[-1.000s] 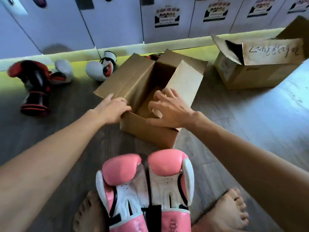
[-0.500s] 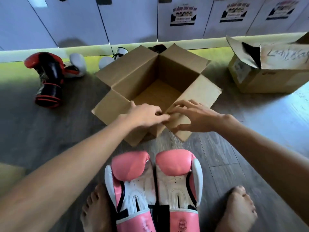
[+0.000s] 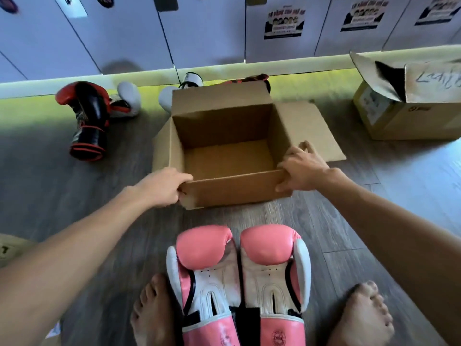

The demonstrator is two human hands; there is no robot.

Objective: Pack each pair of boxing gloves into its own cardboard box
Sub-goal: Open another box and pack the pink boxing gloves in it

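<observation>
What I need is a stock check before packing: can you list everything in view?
open box: 1, brown, centre, empty
second box: 1, brown, far right
pink gloves: 2, pink-white, between feet
black glove: 1, black-red, left
white gloves: 2, white, by back wall
red glove: 1, red-black, partly hidden behind open box
lockers: several, grey, back wall
feet: 2, bare, flanking pink gloves
left hand: grips open box, near-left corner
right hand: grips open box, near-right corner

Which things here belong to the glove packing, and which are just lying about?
Job: open box, gripped by left hand and right hand; pink gloves; black-and-red glove; white gloves; second box.
Lying about: locker posters; cardboard scrap at lower left.
</observation>
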